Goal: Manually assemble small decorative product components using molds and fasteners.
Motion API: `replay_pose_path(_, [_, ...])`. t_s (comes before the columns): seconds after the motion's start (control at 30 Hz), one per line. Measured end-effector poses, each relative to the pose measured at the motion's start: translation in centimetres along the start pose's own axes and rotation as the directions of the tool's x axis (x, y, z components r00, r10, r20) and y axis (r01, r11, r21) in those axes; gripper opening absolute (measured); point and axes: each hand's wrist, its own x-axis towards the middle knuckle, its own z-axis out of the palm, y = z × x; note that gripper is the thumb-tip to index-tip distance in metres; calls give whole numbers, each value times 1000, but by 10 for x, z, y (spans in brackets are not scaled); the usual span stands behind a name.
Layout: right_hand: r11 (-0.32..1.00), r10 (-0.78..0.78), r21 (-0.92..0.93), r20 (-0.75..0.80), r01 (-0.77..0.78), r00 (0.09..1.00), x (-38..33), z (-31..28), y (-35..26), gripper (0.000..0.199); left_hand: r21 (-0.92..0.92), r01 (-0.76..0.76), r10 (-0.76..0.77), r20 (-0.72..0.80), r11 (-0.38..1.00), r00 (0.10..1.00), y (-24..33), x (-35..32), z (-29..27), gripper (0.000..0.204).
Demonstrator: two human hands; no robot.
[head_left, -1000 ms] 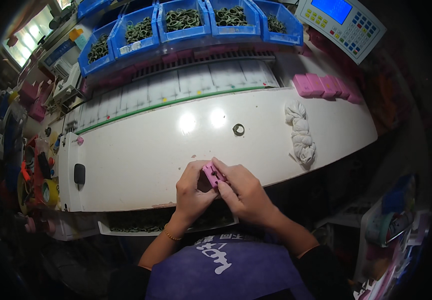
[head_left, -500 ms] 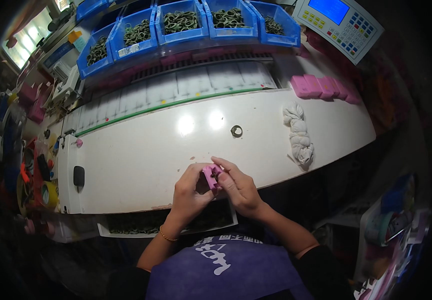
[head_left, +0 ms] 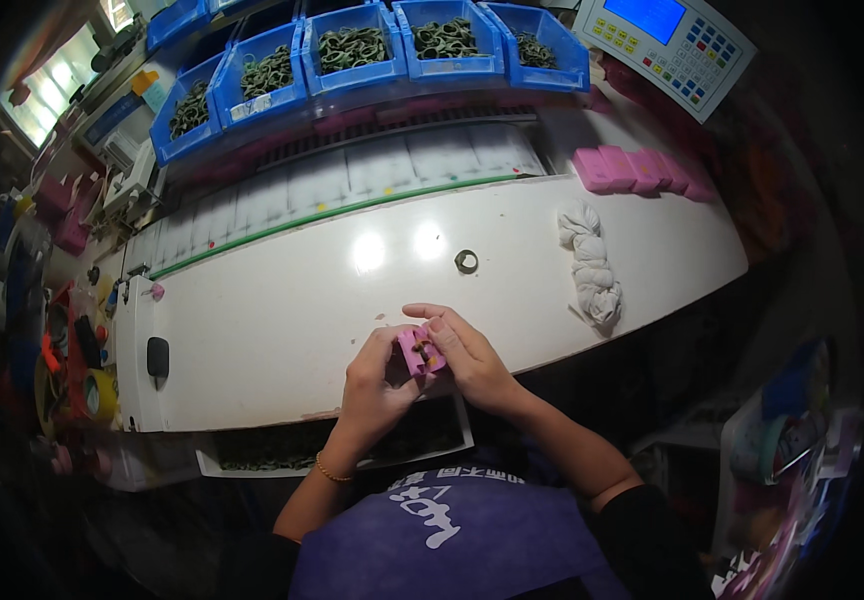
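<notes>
A small pink block (head_left: 419, 352) is held between both my hands just above the near edge of the white worktable (head_left: 282, 320). My left hand (head_left: 377, 385) grips it from the left, my right hand (head_left: 467, 358) from the right with fingers curled over its top. A small dark ring (head_left: 466, 262) lies alone on the table beyond my hands. Whether another ring sits in the pink block is too small to tell.
A twisted white cloth (head_left: 592, 265) lies at the right. Several pink blocks (head_left: 642, 170) line the far right. Blue bins (head_left: 352, 50) of dark rings stand at the back, a keypad panel (head_left: 667, 40) beside them. A tray (head_left: 352, 445) of rings sits under the table edge.
Both hands have stayed at the near table edge with the pink block, shifting only slightly; the fingers of my right hand have moved over the block.
</notes>
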Motion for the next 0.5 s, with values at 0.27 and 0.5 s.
replay_pose_path(0.27, [990,-43,-135,-89,31,995,-8,21,-1,38,10,50,-50,-78,999,996,14,-13,1,61])
replay_pose_path(0.5, [981,-121,-173,-172,91,978,-10,28,2,29,213,-1,29,-129,977,991,28,-9,1,49])
